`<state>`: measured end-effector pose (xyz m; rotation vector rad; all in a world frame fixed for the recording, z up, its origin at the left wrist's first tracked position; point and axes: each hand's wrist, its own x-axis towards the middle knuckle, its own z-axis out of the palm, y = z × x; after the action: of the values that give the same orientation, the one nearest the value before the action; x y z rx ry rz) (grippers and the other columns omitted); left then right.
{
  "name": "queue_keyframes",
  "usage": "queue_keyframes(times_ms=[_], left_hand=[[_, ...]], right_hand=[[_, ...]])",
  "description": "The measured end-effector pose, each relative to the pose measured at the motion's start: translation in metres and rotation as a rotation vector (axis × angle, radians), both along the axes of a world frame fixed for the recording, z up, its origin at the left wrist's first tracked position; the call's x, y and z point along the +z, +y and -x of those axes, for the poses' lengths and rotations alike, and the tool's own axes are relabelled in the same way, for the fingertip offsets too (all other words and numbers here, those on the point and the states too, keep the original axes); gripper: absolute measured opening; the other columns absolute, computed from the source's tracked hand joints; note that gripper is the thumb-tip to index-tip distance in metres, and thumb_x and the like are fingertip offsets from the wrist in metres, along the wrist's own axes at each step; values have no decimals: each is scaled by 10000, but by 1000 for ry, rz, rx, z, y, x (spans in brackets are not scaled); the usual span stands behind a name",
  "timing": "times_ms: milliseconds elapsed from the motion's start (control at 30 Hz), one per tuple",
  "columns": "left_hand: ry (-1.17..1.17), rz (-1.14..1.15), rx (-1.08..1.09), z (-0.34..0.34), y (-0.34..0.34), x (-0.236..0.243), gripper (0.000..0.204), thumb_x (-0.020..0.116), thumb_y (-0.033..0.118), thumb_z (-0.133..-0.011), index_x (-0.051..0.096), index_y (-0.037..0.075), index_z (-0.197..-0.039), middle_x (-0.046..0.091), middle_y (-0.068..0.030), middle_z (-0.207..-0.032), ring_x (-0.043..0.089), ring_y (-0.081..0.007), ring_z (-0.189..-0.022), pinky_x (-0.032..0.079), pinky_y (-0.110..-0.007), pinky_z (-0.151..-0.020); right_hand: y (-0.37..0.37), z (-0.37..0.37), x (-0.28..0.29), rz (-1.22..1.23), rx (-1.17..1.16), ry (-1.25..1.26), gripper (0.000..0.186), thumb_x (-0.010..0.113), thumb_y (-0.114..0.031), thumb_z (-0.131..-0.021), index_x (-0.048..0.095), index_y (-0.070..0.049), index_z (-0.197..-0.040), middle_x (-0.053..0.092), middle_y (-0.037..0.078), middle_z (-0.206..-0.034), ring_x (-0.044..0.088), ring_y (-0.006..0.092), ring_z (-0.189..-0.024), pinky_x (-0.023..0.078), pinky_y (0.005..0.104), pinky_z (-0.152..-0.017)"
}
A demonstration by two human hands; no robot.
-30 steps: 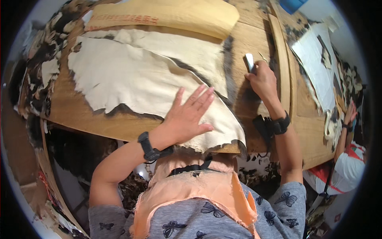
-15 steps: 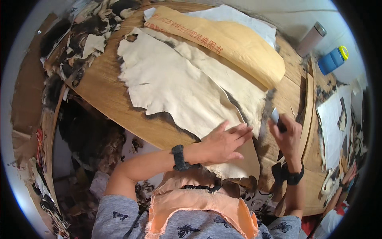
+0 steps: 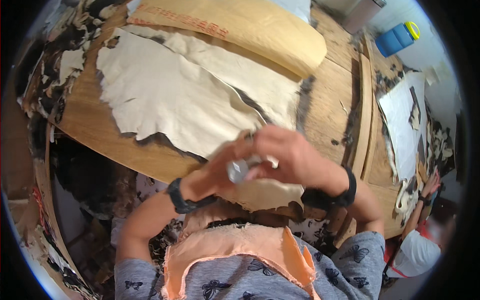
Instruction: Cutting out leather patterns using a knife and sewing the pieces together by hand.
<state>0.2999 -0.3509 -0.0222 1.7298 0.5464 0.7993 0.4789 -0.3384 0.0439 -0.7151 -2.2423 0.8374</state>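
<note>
A large pale hide (image 3: 160,90) lies skin side up on the wooden table, dark fur showing along its edges. My right hand (image 3: 287,152) is closed around a small blade tool (image 3: 237,171); its shiny silver end is blurred. Close against it is my left hand (image 3: 217,162), its fingers largely hidden behind the right one and smeared by motion. Both hands are over the near end of the hide, whose lower flap (image 3: 267,194) hangs toward my orange apron (image 3: 235,245). Whether the left fingers grip the hide or the tool cannot be made out.
A rolled tan paper sheet (image 3: 250,30) lies across the hide's far side. Wooden strips (image 3: 364,120) run along the right. Beyond are a blue bottle (image 3: 395,41), a pinkish flask (image 3: 362,15) and white sheet (image 3: 404,120). Fur scraps (image 3: 70,65) heap at left. Another person's hand (image 3: 431,184) is at right.
My right hand, with the blade tool, has come left to meet my left hand over the hide. The left hand has lifted from lying flat. The whole view has shifted.
</note>
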Motion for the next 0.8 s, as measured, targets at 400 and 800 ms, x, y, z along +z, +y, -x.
queue_keyframes(times_ms=[400, 800], left_hand=[[272, 142, 279, -8, 12, 11, 339, 622, 314, -845, 443, 54, -969, 497, -89, -834, 506, -220, -714, 419, -318, -632], [261, 162, 274, -14, 6, 2, 351, 617, 315, -848, 444, 53, -1006, 470, -106, -912, 483, -246, -822, 411, -337, -730]], right_hand=[[44, -38, -39, 386, -243, -359, 155, 588, -107, -787, 645, -31, -910, 637, 125, -711, 598, 203, -595, 468, 303, -585], [46, -35, -50, 253, -189, -446, 137, 610, -99, -734, 651, -17, -836, 627, 161, -693, 606, 305, -598, 484, 347, -587]])
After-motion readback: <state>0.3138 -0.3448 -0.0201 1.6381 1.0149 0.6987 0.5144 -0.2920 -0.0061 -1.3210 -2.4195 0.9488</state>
